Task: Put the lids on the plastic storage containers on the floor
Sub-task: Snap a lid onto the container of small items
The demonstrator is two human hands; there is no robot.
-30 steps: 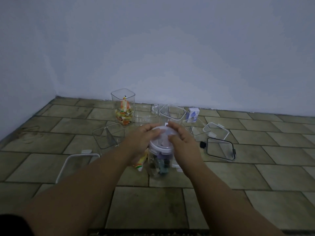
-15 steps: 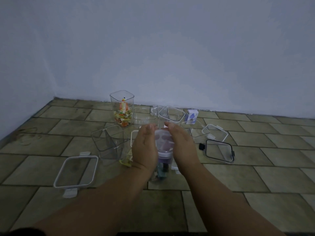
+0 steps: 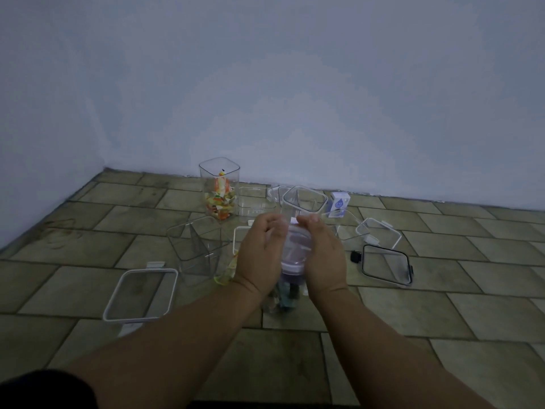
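A round clear container [image 3: 287, 293] with dark items inside stands on the tiled floor. Its purple-rimmed round lid [image 3: 295, 248] sits on top. My left hand [image 3: 261, 255] and my right hand [image 3: 323, 255] cup the lid from both sides, fingers curled around its rim. A tall square container [image 3: 219, 188] holds colourful wrappers and has no lid. An empty square container [image 3: 197, 246] stands to my left. A white-rimmed lid [image 3: 141, 293] lies flat at the left, a black-rimmed lid [image 3: 386, 264] at the right.
More clear containers [image 3: 255, 202] and another open one [image 3: 305, 199] crowd the back near the wall. A small white and blue box [image 3: 339, 205] stands beside them. A white-rimmed lid [image 3: 379, 233] lies at the right. Bare tiles lie in front of me.
My hands shifted from pressing on top of the lid to gripping its sides. The view lifted, so the floor things sit a little lower and the white-rimmed lid at left shows fully.
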